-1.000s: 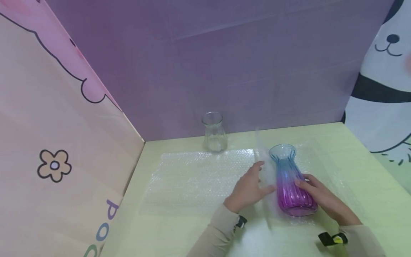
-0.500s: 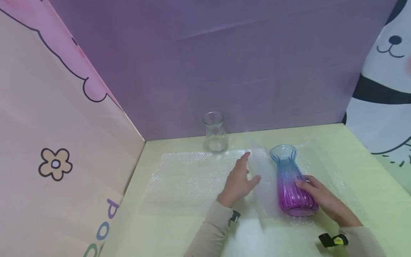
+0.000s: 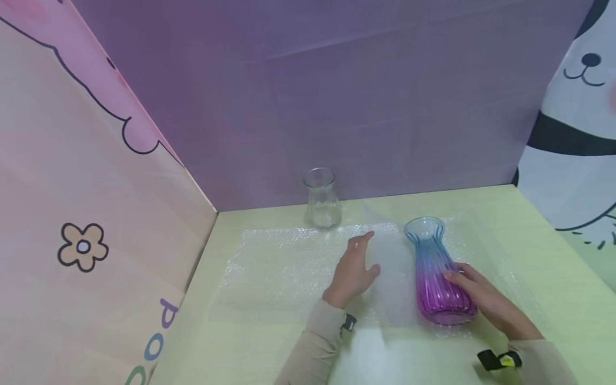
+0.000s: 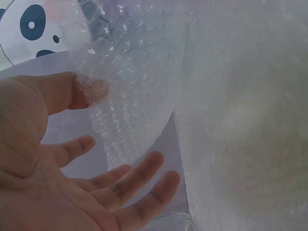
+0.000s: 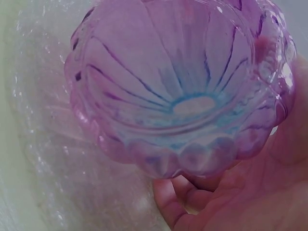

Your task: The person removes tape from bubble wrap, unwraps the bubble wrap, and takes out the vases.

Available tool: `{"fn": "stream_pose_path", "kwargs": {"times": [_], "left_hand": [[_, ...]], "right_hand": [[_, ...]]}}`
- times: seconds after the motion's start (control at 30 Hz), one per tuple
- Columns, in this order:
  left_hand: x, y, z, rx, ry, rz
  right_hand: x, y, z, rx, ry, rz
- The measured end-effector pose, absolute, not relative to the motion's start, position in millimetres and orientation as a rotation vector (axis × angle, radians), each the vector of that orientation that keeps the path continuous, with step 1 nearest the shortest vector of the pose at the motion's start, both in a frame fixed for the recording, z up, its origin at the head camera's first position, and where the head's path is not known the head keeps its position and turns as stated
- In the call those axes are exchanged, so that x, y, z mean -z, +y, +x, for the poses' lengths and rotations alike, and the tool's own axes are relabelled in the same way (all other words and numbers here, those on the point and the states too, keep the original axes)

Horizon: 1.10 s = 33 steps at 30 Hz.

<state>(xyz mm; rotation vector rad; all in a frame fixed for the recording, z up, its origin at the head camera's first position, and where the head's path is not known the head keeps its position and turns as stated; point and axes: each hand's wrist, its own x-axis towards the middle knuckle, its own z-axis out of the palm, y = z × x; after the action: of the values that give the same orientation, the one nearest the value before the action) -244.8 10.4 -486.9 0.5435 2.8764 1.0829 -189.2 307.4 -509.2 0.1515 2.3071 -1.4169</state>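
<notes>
My right hand [image 3: 486, 299] grips the lower side of a ribbed glass vase [image 3: 438, 278], blue at the neck and purple at the base. In the right wrist view the purple base [image 5: 163, 125] faces the camera, with fingers curled around its side. My left hand [image 3: 351, 270] is to the left of the vase, over the bubble wrap [image 3: 279, 267]. Its fingers are spread, and in the left wrist view a raised flap of bubble wrap [image 4: 139, 72] passes between thumb and fingers, covering the thumb tip. A second, clear glass vase [image 3: 323, 206] stands upright behind the wrap.
The bubble wrap spreads over much of the pale yellow table [image 3: 192, 331] and runs beneath the coloured vase. A purple backdrop [image 3: 313, 96] rises at the table's back edge. A printed panel [image 3: 86, 176] stands along the left, and a panda print [image 3: 577, 176] is at the right.
My left hand has moved left, away from the coloured vase, and the raised bubble wrap flap has shifted left with it. My right hand and the vase have stayed in place.
</notes>
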Motion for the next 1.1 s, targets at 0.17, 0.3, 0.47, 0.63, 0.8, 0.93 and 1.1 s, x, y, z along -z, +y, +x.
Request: {"fn": "stream_pose_path", "kwargs": {"times": [0.17,0.3,0.47,0.63,0.8,0.93,1.1], "left_hand": [[491,10,-248,-1.005,2.901,0.502],[494,10,-250,-0.934,2.926,0.458],[500,10,-252,-0.853,2.966,0.432],[507,10,-254,-0.764,3.006,0.424],[512,10,-255,-0.632,3.058,0.448],[514,11,-255,-0.535,3.072,0.466],[518,10,-255,-0.496,3.059,0.488]], "right_hand": [[510,308,-190,1.430,2.299,0.152],[512,308,-190,1.439,2.295,0.151],[513,309,-190,1.448,2.292,0.148],[512,309,-192,1.436,2.274,0.160],[511,311,-194,1.415,2.261,0.154],[511,314,-196,1.412,2.255,0.114],[510,315,-199,1.404,2.248,0.089]]}}
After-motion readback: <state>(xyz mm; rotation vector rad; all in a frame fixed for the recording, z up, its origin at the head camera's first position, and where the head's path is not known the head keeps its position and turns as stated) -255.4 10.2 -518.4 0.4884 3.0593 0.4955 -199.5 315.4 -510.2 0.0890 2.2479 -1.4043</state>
